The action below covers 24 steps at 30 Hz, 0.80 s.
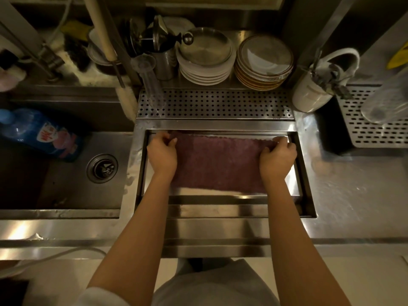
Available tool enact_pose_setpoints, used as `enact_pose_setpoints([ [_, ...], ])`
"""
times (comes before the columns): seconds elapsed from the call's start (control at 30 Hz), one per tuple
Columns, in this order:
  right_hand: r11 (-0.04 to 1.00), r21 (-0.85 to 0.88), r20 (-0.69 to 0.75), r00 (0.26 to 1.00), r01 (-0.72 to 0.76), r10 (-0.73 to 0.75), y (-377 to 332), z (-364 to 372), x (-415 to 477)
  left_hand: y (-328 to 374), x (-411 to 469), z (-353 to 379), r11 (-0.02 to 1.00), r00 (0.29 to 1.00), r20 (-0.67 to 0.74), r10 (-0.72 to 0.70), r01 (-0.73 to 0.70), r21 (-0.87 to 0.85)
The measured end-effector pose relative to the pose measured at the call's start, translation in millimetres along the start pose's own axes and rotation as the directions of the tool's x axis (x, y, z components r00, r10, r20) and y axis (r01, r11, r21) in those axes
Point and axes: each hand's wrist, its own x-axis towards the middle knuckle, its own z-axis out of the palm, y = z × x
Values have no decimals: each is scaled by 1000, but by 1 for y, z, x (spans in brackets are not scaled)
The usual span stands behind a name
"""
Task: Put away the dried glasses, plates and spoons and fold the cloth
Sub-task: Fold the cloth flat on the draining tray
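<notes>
The left hand (162, 154) is pinching the far left corner of the purple cloth (218, 164), its fingers (170, 141) closed together on the edge. The cloth is lying flat in the recessed steel tray (305, 184) set into the table (353, 195), stretched between the two hands. The right hand (277, 159) is gripping the far right corner, fingers curled shut on it.

The likely trouble is an uneven fold: if one hand is pulling its corner toward the near edge faster than the other, the cloth will be skewing and the edges will not be meeting. The cloth may also be clinging to the steel if either is damp, dragging rather than lifting. Beyond the fingers, the stacked plates (206, 69) and the second stack (263, 65) are standing well apart from the hands, so a knock looks unlikely.
</notes>
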Motion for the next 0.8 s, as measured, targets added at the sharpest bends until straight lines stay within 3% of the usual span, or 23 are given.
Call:
enact_pose_setpoints([
  [0.1, 999, -33, 9, 999, 39, -39, -10, 2, -9, 1, 1, 1, 998, 999, -13, -50, 50, 29],
  [0.23, 987, -47, 155, 978, 150, -141, -21, 10, -24, 6, -1, 0, 985, 993, -22, -114, 116, 128],
  [0.37, 953, -90, 294, 922, 290, -253, -25, 17, -37, 6, -3, -1, 963, 973, 62, -220, 207, 172],
  [0.47, 920, -113, 385, 870, 375, -307, -24, 22, -45, 7, 0, -3, 940, 932, 126, -339, 330, 87],
  [0.57, 899, -162, 439, 846, 406, -303, -20, 23, -49, 12, 1, -6, 878, 876, 206, -436, 464, -119],
  [0.63, 892, -171, 449, 839, 419, -308, -19, 22, -50, 15, 0, -8, 875, 871, 244, -425, 465, -136],
  [0.8, 909, -112, 464, 830, 401, -308, -21, 18, -50, 19, -9, -11, 943, 906, 345, -247, 307, -129],
])
